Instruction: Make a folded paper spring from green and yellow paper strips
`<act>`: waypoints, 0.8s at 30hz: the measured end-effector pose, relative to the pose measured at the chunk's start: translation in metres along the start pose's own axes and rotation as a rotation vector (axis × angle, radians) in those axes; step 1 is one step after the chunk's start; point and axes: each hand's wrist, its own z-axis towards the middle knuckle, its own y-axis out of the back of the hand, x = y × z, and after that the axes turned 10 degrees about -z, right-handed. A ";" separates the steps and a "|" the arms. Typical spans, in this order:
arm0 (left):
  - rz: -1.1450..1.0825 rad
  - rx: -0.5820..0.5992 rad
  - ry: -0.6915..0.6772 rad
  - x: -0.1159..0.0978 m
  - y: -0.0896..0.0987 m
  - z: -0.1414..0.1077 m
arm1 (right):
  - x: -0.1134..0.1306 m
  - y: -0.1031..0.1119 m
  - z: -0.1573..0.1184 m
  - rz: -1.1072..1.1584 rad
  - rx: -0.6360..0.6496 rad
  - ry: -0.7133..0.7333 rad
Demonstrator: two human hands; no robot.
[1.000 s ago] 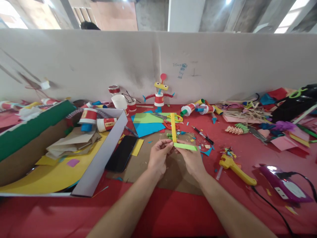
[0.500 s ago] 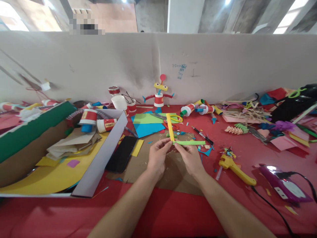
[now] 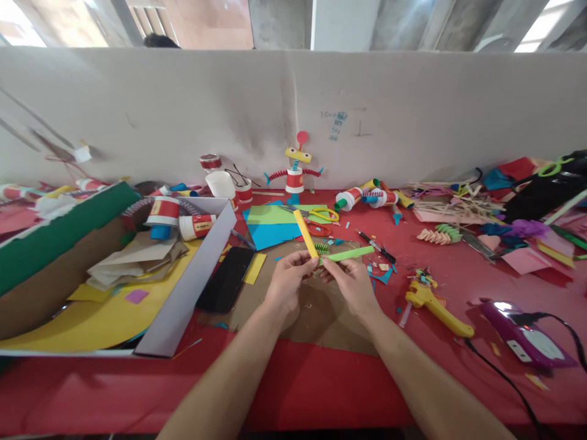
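Note:
Above a brown cardboard sheet point(image 3: 312, 318), my left hand point(image 3: 292, 278) pinches the lower end of a yellow paper strip point(image 3: 305, 233). The strip slants up and to the left. Close beside it, my right hand point(image 3: 348, 282) grips the inner end of a green paper strip point(image 3: 351, 253), which points right and slightly up. The two strips meet in a V between my fingertips; how they join is hidden by the fingers. Just behind the strips lies a small green folded paper spring point(image 3: 321, 249).
A cup figure point(image 3: 295, 181) stands by the wall. Left are an open box point(image 3: 197, 287) and a black phone point(image 3: 225, 279). Scissors point(image 3: 324, 214) lie behind my hands. A yellow glue gun point(image 3: 440, 311), a pen point(image 3: 376, 247) and a purple power strip point(image 3: 527, 342) are at right.
The yellow strip has tipped to the left and the green strip's outer end has risen. My hands stay together, both still pinching. The view has shifted slightly.

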 end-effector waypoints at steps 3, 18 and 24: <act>0.007 -0.018 0.011 0.002 0.000 0.000 | -0.002 0.002 0.001 -0.110 -0.003 0.018; -0.169 -0.083 0.099 -0.001 -0.003 0.001 | -0.004 0.004 0.003 -0.151 0.010 0.130; -0.248 -0.064 0.110 0.002 0.000 0.003 | -0.004 0.001 -0.003 -0.424 -0.087 0.379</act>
